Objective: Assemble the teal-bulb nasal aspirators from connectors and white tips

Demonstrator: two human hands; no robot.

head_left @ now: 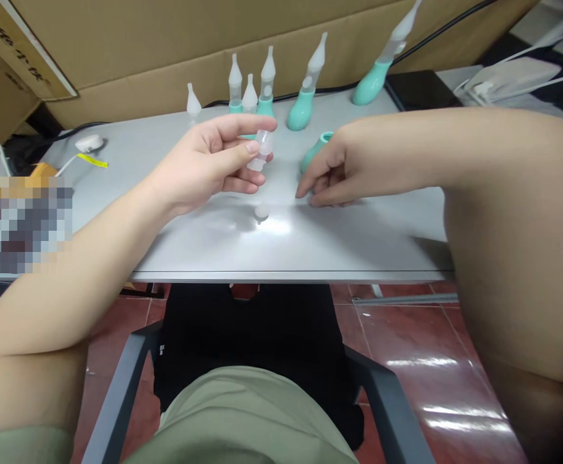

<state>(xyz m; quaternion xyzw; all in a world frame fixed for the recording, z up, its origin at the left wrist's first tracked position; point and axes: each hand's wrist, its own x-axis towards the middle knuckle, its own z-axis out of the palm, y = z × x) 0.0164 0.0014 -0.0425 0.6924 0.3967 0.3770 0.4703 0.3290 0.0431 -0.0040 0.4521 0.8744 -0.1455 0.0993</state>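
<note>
Between the thumb and fingers of my left hand (214, 154) is a small clear plastic tube (261, 149). My right hand (344, 164) hangs low over the table, fingers bent downward, thumb and forefinger apart with nothing seen between them. Just behind it lies an uncapped teal bulb (316, 152), partly hidden by the fingers. A small white round piece (261, 212) rests on the table in front of my hands. Further back stand teal bulbs with clear tubes and white pointed tips, such as one at centre (301, 109) and one at right (371, 84).
The grey table (204, 251) backs onto a cardboard wall (151, 45). A loose white tip (193, 100) stands at the back left. A white plug (89, 143) and cables lie at left, a black flat object (421, 90) at back right.
</note>
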